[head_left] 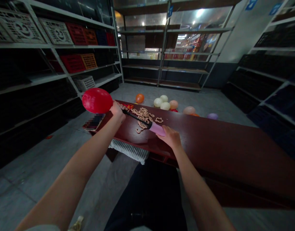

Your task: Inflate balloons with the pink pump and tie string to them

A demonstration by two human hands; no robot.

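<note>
Red balloon (pixel 97 100) and pump (pixel 157 128) occupy both hands (pixel 117 109); crates (pixel 74 34) hide their contents.

Round red balloon (pixel 97 100): stretched rubber, smooth, glossy, matt pale print. Long pink-and-black hand pump (pixel 149 124): smooth plastic, pink part with soft sheen. Dark red-brown table (pixel 224 144): wood-look top, polished. Curly beige strips (pixel 142 114) near far edge: rubbery, dullish. Grey ribbed cloth (pixel 130 150) below near edge: soft, textured. Cream round balloons (pixel 165 106) beyond far edge: smooth, satiny. Grey floor (pixel 101 179): concrete-like, mostly matt.
</note>
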